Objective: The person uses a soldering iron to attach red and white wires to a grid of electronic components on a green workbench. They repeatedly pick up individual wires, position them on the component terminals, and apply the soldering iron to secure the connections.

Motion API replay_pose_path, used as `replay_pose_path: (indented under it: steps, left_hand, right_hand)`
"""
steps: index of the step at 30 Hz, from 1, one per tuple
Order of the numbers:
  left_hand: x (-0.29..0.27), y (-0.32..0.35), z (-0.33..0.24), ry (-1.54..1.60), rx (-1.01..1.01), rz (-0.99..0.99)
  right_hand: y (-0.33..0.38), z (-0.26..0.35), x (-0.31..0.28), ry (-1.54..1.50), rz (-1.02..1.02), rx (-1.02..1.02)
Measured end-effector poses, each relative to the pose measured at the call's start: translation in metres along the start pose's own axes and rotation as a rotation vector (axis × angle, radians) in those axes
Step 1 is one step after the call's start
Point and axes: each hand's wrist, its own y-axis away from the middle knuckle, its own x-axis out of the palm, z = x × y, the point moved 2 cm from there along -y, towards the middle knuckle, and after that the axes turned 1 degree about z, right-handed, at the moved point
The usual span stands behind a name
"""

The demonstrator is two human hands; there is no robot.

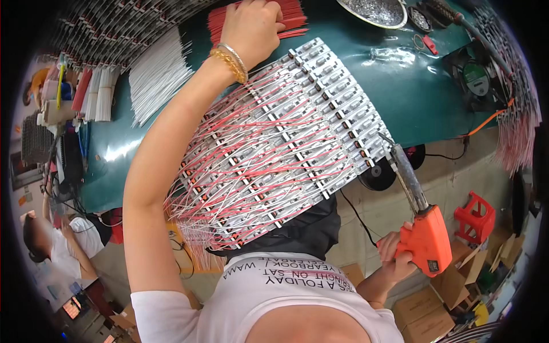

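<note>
My left hand (251, 27) is over the pile of red wires (294, 17) at the far edge, its fingers curled; the fingertips are hidden, so what they pinch cannot be seen. My right hand (396, 255) is wrapped round the grip of an orange soldering gun (430, 240). The gun's long metal barrel points away, its tip at the right edge of a rack of small clear and metallic modules (337, 86). Rows of modules fill this rack, which leans between my lap and the table. Many red and white wires (251, 160) run from it toward the left.
White wires (160, 74) lie in a pile on the green table (400, 86). A metal bowl (377, 10) of small shiny parts stands far right, near a dark fan (476, 79). A red stool (474, 218) and cardboard boxes (423, 308) are on the right. Another person (74, 246) sits left.
</note>
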Motion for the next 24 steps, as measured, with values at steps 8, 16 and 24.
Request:
replay_pose_path:
  steps: [8, 16, 24]
  left_hand:
    - [-0.007, 0.008, 0.005, 0.049, 0.060, -0.028]
    - [-0.028, 0.010, 0.000, 0.033, 0.267, -0.265]
    - [-0.062, 0.033, -0.063, 0.651, -0.102, -0.016]
  right_hand:
    - [0.009, 0.000, 0.000, -0.006, -0.060, 0.041]
    - [0.012, 0.004, 0.002, -0.024, -0.068, 0.027]
    - [0.025, 0.006, -0.007, -0.006, -0.113, 0.040]
